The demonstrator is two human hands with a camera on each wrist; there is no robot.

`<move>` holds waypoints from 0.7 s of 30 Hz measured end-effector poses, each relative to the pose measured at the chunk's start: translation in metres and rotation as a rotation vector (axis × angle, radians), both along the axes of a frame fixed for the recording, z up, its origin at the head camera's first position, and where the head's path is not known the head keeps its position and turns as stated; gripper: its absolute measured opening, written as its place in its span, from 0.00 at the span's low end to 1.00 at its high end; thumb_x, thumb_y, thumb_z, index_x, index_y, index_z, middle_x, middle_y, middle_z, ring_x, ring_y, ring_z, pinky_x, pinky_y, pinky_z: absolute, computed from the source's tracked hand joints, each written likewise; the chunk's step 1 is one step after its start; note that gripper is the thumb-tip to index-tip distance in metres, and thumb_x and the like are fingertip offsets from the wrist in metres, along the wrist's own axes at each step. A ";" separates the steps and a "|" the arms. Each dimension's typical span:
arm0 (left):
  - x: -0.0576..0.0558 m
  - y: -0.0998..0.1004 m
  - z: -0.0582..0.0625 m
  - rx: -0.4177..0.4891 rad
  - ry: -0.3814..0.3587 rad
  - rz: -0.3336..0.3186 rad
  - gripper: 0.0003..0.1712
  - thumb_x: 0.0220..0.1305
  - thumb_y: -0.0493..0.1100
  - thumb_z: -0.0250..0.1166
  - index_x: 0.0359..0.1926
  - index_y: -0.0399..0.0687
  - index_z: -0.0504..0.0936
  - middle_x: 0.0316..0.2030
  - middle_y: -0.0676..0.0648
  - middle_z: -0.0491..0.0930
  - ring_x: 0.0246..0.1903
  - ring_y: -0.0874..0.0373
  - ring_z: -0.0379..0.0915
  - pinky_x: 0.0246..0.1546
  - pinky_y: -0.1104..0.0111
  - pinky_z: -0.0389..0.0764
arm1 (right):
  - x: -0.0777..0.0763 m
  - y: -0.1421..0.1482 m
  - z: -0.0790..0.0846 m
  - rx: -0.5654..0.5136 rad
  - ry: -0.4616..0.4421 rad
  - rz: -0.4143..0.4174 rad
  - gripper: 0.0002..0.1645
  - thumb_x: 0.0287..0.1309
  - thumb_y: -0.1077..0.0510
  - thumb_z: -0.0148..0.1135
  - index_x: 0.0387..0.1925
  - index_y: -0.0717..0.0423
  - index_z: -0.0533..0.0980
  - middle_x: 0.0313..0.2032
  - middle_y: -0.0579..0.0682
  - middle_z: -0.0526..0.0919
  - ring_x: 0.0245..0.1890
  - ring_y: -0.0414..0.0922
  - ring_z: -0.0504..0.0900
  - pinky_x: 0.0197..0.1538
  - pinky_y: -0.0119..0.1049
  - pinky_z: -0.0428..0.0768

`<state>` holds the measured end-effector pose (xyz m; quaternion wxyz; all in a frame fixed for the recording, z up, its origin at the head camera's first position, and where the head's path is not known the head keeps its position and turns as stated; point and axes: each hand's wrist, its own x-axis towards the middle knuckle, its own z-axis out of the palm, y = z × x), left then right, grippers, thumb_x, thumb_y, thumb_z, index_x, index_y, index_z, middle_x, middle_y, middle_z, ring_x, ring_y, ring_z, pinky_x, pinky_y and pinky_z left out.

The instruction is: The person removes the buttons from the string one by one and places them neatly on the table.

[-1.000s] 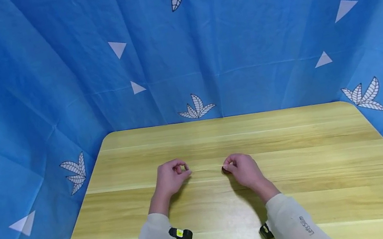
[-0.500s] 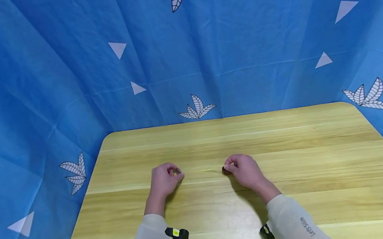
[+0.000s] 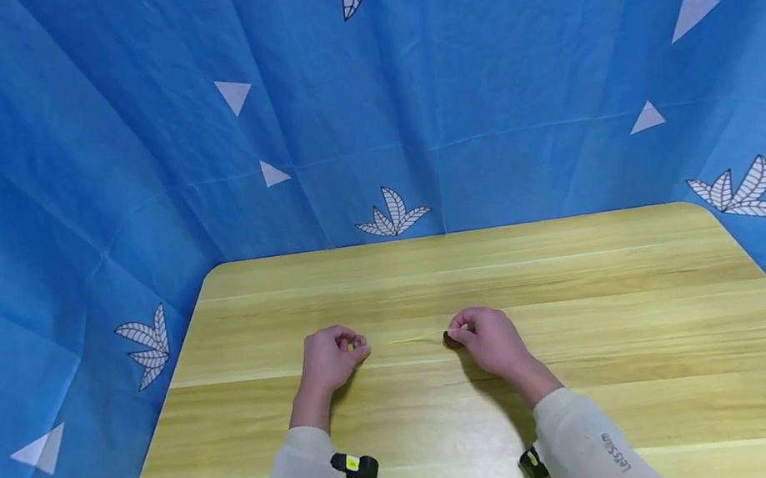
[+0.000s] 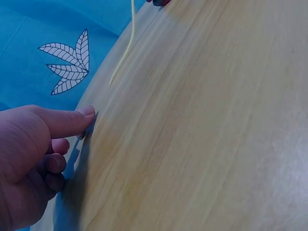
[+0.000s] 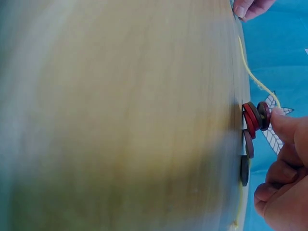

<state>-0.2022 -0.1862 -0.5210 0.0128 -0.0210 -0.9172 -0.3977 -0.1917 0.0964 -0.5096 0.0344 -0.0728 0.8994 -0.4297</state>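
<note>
Right wrist view: string was pinched by right hand beside discs; grip of left hand couldn't be told.

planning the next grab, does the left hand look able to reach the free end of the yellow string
Likely yes: the yellow string has its free end pointing toward the left hand, with no object visible between them, though I can't tell whether that hand holds something.

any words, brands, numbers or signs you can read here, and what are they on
"LetsSlim": dark lettering on the right sleeve.
Yellow label on the left sleeve's black device: too small to read.
Pale mark on the right black device: too small to read.
</note>
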 end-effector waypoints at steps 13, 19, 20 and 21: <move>0.000 0.002 0.001 -0.030 0.005 0.005 0.09 0.57 0.41 0.76 0.36 0.40 0.89 0.17 0.52 0.72 0.20 0.58 0.66 0.34 0.62 0.75 | 0.000 0.000 0.003 -0.013 -0.007 0.002 0.08 0.67 0.60 0.64 0.29 0.53 0.82 0.28 0.41 0.86 0.34 0.40 0.83 0.46 0.45 0.75; 0.000 0.002 -0.001 -0.024 -0.002 -0.001 0.09 0.58 0.42 0.76 0.37 0.41 0.89 0.17 0.52 0.72 0.20 0.59 0.66 0.36 0.62 0.75 | 0.001 0.000 0.003 -0.008 -0.006 0.001 0.08 0.67 0.60 0.64 0.29 0.53 0.82 0.28 0.41 0.86 0.36 0.41 0.84 0.48 0.46 0.75; 0.001 0.002 -0.001 -0.023 -0.002 -0.003 0.09 0.58 0.41 0.75 0.37 0.41 0.89 0.17 0.52 0.72 0.20 0.58 0.66 0.36 0.61 0.75 | 0.001 0.000 0.002 -0.009 -0.007 0.001 0.08 0.67 0.60 0.64 0.29 0.53 0.82 0.28 0.41 0.86 0.36 0.41 0.84 0.49 0.46 0.75; 0.001 0.002 -0.001 -0.020 0.000 -0.004 0.09 0.58 0.41 0.76 0.38 0.41 0.89 0.17 0.52 0.72 0.21 0.58 0.67 0.36 0.61 0.75 | 0.001 0.000 0.002 -0.013 -0.008 0.001 0.09 0.67 0.60 0.64 0.29 0.53 0.82 0.28 0.41 0.86 0.36 0.41 0.84 0.49 0.47 0.75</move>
